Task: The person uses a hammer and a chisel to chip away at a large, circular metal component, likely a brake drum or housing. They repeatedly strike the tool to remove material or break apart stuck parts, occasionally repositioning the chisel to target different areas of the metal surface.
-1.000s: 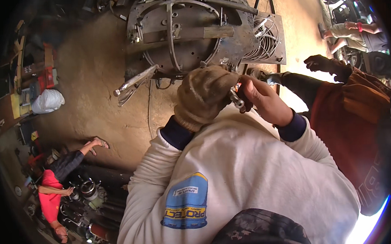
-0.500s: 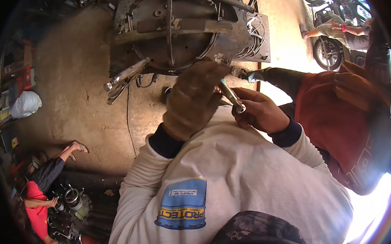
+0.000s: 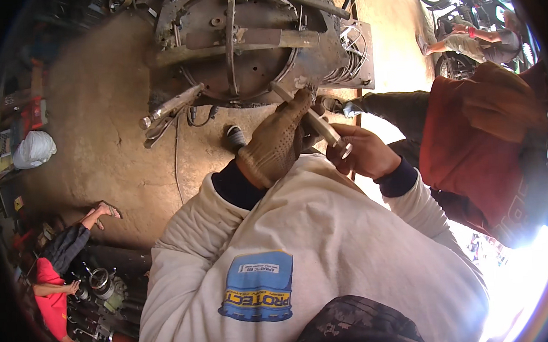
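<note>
In front of my chest, a long silvery metal bar-like tool (image 3: pixel 325 129) with a rounded near end slants between my hands; its exact kind does not show. My left hand (image 3: pixel 277 139), in a tan-brown knit work glove, is closed round its middle. A pale flat length beyond the glove lines up with it and seems to be the same piece. My bare right hand (image 3: pixel 366 153) grips the near end between thumb and fingers. Beyond my hands lies a dark steel frame (image 3: pixel 221 75) with a curved ring and cross bars.
A metal rod-like part (image 3: pixel 170 106) juts from the frame's near left corner. Coiled cable (image 3: pixel 355 51) lies on a plate at its right. A person in a red-orange top (image 3: pixel 469 150) stands close on my right. Another person in red (image 3: pixel 50 291) is at the lower left.
My gloved left hand has turned and shifted slightly, exposing the pale length beyond it. The tool's near end has tipped a little. My right hand stays on it.
</note>
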Demonstrator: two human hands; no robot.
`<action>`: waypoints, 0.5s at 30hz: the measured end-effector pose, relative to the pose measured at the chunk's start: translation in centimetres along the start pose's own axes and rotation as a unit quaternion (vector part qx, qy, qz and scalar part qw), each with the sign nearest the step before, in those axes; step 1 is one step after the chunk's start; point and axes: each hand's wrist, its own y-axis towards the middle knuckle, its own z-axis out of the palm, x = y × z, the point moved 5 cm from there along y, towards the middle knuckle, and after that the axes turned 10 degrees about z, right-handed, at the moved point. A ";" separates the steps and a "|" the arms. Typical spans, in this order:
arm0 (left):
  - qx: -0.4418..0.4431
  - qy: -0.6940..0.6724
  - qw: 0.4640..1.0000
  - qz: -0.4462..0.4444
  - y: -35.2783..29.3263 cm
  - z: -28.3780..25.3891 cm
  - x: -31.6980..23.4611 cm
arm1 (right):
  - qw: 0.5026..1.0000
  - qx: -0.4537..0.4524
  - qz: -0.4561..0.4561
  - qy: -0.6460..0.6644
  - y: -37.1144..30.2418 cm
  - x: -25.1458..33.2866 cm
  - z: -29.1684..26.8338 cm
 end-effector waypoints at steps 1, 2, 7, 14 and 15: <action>-0.015 0.022 0.999 0.018 0.0 0.4 0.1 | 0.999 -0.015 0.021 -0.033 -0.1 0.0 -0.7; -0.004 0.010 1.000 0.022 0.0 0.9 0.1 | 0.997 -0.029 0.042 -0.065 -0.2 0.0 -1.4; -0.005 -0.048 0.998 0.036 0.4 1.9 -0.6 | 0.970 0.111 0.055 0.209 -0.3 2.0 0.2; 0.021 -0.121 0.991 0.054 1.2 1.2 -0.9 | 0.996 0.006 0.043 0.084 0.1 3.1 0.9; 0.029 -0.178 0.982 0.057 1.0 1.4 -1.0 | 0.998 -0.003 0.049 0.034 -0.2 2.4 1.6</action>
